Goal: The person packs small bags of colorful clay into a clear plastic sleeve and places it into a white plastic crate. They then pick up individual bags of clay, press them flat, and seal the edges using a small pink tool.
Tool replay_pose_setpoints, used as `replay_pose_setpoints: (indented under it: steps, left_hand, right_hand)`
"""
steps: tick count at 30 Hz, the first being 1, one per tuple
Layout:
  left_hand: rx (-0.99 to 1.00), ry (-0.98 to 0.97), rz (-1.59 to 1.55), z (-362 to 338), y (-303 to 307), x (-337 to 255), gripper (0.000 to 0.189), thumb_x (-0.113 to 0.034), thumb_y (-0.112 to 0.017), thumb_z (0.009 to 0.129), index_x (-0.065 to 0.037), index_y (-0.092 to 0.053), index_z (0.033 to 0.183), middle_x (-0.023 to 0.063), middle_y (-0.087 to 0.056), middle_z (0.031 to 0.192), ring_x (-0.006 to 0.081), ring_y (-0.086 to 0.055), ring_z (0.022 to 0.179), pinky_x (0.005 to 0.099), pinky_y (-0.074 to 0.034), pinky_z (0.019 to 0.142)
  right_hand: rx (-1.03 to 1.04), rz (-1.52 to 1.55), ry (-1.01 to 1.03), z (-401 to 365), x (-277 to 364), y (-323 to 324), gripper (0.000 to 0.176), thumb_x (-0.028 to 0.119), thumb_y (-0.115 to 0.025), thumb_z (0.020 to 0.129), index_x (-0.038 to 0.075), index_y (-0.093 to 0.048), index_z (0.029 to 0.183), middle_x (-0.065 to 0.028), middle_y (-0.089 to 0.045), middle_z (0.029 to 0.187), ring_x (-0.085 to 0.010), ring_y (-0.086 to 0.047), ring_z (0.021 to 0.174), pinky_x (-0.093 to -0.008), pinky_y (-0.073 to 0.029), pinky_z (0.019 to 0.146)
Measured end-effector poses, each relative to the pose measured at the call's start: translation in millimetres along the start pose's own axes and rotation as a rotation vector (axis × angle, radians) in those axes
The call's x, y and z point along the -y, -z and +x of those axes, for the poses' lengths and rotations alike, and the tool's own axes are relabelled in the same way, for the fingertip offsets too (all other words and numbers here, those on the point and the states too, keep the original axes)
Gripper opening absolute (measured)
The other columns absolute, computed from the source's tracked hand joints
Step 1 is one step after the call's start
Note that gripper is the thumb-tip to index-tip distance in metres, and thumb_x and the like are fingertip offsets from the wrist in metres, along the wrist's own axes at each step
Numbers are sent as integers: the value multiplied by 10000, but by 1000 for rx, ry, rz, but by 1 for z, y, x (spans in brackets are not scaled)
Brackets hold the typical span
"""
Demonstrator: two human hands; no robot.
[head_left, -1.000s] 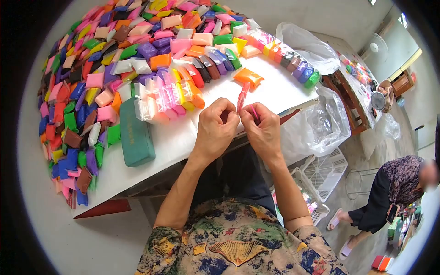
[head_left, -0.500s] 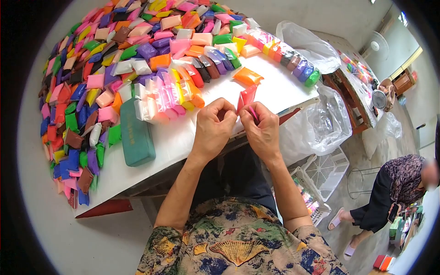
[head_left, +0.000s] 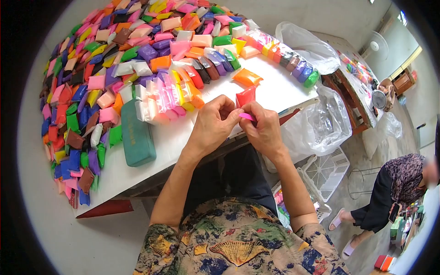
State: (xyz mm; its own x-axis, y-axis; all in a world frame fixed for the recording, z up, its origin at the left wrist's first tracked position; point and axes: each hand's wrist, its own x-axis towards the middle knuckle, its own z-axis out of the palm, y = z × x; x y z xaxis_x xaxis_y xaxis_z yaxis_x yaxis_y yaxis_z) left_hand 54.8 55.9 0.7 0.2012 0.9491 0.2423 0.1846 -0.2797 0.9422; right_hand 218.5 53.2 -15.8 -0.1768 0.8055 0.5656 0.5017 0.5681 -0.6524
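Note:
A small red clay-like packet [head_left: 246, 96] in clear wrap stands up between my hands, above the near edge of the white table. My left hand [head_left: 214, 123] is closed in a pinch, thumb and forefinger at the packet's lower end. Closed too, my right hand [head_left: 263, 128] grips the same end from the other side. A narrow bright pink piece [head_left: 248, 117] shows at the right fingertips, just below the packet; its kind I cannot tell. Just beyond lies an orange packet [head_left: 247, 77] on the white tabletop [head_left: 270, 98].
A big heap of coloured packets [head_left: 98, 82] covers the left and back. Rows of stacked packets [head_left: 167, 96] stand beside a green case [head_left: 136, 133]. Clear plastic bags [head_left: 316, 128] hang at the right edge, above white baskets [head_left: 325, 172]. Another person [head_left: 389, 192] is at far right.
My hands have come closer together, and the left fingertips now meet the packet's lower end. The red packet has turned its broad face toward me. More of the pink piece shows.

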Motion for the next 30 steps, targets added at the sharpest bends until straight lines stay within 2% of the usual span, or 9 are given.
replay_pose_setpoints:
  steps: [3, 6, 12, 15, 18, 27, 30]
  left_hand:
    - [14, 28, 8, 0, 2, 0, 164, -113, -637, 921, 51, -629, 915, 71, -654, 765, 107, -601, 707, 272, -489, 653]
    - [-1, -23, 19, -1, -3, 7, 161, -98, -623, 920, 62, -636, 918, 86, -665, 771, 111, -604, 690, 288, -493, 641]
    - [-156, 28, 202, -4, -16, 0, 176, -120, -629, 883, 44, -676, 844, 91, -658, 680, 120, -566, 558, 312, -461, 564]
    - [-203, 24, 198, -5, -22, 3, 183, -139, -639, 869, 34, -693, 843, 90, -663, 670, 126, -554, 528, 312, -448, 548]
    - [-211, 17, 118, -5, -25, 7, 183, -133, -629, 880, 36, -693, 852, 88, -665, 674, 119, -562, 539, 306, -455, 555]
    - [-180, 15, 6, -8, -26, 4, 176, -93, -603, 916, 62, -674, 873, 52, -661, 727, 85, -578, 646, 268, -474, 623]
    - [-170, 25, -63, -9, -26, 0, 169, -76, -599, 920, 69, -673, 876, 53, -672, 759, 81, -580, 697, 255, -479, 668]
  right_hand:
    - [45, -25, 30, 2, -6, 5, 140, 104, -679, 815, 34, -592, 899, -177, -661, 720, -366, -677, 693, -438, -521, 622]
    - [55, -66, 48, 2, -7, 10, 136, 100, -672, 812, 33, -593, 899, -169, -663, 722, -364, -676, 693, -442, -518, 624]
    - [67, -33, -4, 3, -12, 12, 113, 105, -648, 817, 25, -596, 878, -181, -662, 718, -383, -665, 688, -459, -512, 636]
    - [63, -20, -12, 4, -13, 14, 110, 106, -639, 818, 18, -597, 869, -189, -658, 715, -387, -664, 689, -459, -511, 635]
    - [42, 31, -3, 3, -16, 14, 93, 36, -610, 830, -20, -624, 902, -121, -603, 640, -198, -583, 547, -326, -465, 551]
    - [18, 56, -28, -2, -13, 14, 109, 43, -620, 848, -27, -628, 931, -114, -622, 668, -174, -590, 579, -305, -478, 575]
    - [6, 108, -92, -2, -8, 14, 123, 108, -644, 812, 15, -627, 890, -181, -650, 700, -361, -668, 663, -421, -515, 625]
